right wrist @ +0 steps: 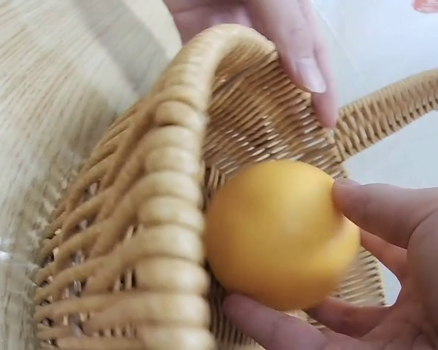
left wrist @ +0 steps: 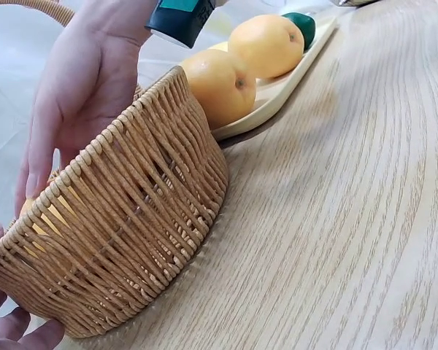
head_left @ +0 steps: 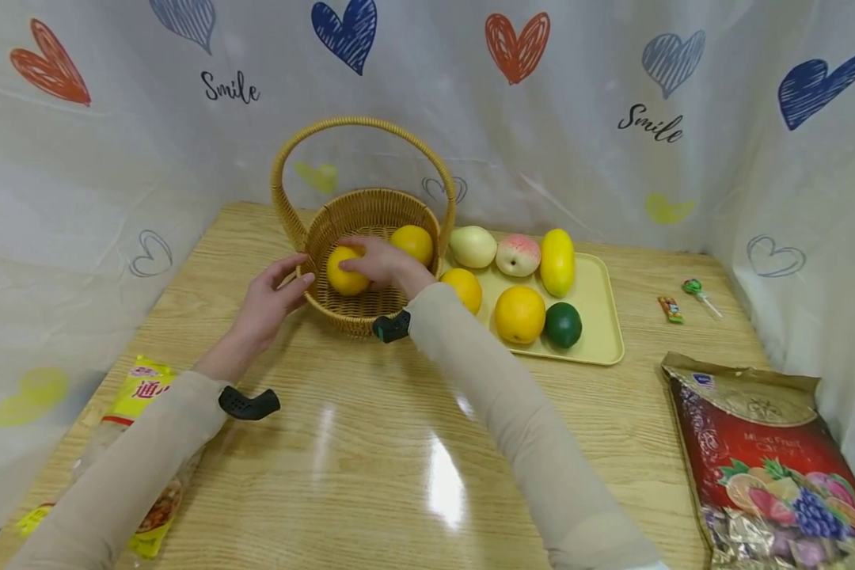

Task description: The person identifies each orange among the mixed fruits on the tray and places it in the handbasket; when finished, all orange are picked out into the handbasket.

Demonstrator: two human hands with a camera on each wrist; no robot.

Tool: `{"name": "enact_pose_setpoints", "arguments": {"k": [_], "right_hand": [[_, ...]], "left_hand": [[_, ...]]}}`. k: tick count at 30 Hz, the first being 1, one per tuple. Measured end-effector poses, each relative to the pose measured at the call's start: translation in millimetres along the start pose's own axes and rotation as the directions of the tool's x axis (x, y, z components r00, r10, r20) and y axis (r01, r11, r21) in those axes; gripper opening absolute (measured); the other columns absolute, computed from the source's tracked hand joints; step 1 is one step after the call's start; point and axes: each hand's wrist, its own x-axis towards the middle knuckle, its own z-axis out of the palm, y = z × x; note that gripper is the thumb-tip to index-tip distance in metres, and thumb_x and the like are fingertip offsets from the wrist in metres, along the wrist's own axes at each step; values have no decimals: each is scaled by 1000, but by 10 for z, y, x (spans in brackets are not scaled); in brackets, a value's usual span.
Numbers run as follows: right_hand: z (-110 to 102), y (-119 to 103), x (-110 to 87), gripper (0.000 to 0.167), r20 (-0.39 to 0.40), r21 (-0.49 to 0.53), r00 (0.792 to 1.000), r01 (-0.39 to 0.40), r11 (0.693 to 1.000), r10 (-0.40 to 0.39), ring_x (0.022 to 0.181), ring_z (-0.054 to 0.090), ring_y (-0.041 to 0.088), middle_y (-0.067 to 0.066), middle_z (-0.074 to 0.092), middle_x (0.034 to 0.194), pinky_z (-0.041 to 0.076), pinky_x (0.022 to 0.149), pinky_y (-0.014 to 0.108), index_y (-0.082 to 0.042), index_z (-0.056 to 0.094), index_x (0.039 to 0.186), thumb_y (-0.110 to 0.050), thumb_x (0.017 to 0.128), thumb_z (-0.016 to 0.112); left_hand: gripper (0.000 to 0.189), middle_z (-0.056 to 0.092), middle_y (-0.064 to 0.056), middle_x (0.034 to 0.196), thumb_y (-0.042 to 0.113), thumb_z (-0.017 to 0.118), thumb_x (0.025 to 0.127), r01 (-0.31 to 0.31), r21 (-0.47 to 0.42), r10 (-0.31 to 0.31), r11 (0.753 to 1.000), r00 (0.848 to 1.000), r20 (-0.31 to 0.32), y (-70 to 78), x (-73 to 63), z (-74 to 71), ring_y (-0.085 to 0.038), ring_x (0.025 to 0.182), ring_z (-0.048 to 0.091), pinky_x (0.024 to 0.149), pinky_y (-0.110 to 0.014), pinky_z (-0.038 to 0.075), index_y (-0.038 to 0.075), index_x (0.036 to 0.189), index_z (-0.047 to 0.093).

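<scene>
A wicker basket (head_left: 349, 323) with a tall arched handle stands at the back of the table. My right hand (head_left: 386, 263) reaches inside and holds an orange (right wrist: 277, 233) between thumb and fingers, low in the left part of the basket. Another orange (head_left: 413, 244) lies at the basket's right side, behind that hand. At the left rim, my left hand (head_left: 272, 299) grips the basket's edge, with its fingertips (left wrist: 36, 337) against the outer wall in the left wrist view.
Right of the basket, a yellow tray (head_left: 594, 332) bears two oranges (head_left: 519, 314), a peach (head_left: 518, 255), a pale green fruit, a long yellow fruit and a dark green one. A lollipop (head_left: 694, 288), a small candy and a candy bag (head_left: 769, 459) lie right; a food packet (head_left: 138, 396) lies left.
</scene>
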Motion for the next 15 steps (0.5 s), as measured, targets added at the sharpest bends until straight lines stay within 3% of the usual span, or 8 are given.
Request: {"name": "enact_pose_setpoints", "arguments": {"k": [4, 7, 9, 11, 15], "right_hand": [[-47, 10, -57, 56, -17, 34, 999, 36, 999, -36, 114, 51, 22, 1, 26, 159, 53, 93, 43, -25, 36, 153, -28, 101, 56], [-104, 39, -149, 55, -16, -3, 995, 94, 996, -94, 109, 52, 20, 0, 28, 158, 54, 92, 42, -27, 37, 152, -33, 100, 56], [-142, 59, -257, 55, -15, -26, 992, 128, 991, -128, 112, 53, 20, -2, 30, 157, 52, 93, 40, -29, 39, 151, -36, 100, 56], [-175, 79, -399, 55, -16, -34, 986, 165, 986, -165, 124, 49, 17, -4, 32, 156, 50, 97, 37, -29, 39, 151, -38, 100, 57], [-224, 148, -761, 55, -18, -8, 969, 247, 969, -247, 127, 50, 20, -3, 33, 156, 47, 101, 36, -29, 40, 150, -40, 99, 57]], "left_hand": [[61, 21, -9, 161, 28, 58, 100, -7, -7, 7, 1000, 1000, 1, 3, 7, -3, -26, 140, 35, 96, -22, 49, 8, 152, 34], [60, 21, -9, 161, 27, 58, 100, -14, -9, 14, 1000, 1000, 3, 0, 10, -8, -28, 142, 31, 94, -20, 50, 7, 152, 34], [61, 21, -9, 161, 27, 58, 100, -16, -14, 16, 1000, 1000, 5, -2, 12, -9, -27, 141, 33, 93, -19, 50, 7, 152, 34], [61, 21, -9, 161, 28, 59, 100, -17, -12, 17, 1000, 1000, 6, -6, 12, -9, -25, 139, 37, 93, -19, 50, 7, 152, 34], [61, 20, -9, 161, 28, 59, 99, -10, -22, 10, 1000, 1000, 3, -16, 11, -16, -25, 139, 38, 93, -19, 50, 7, 152, 34]]}}
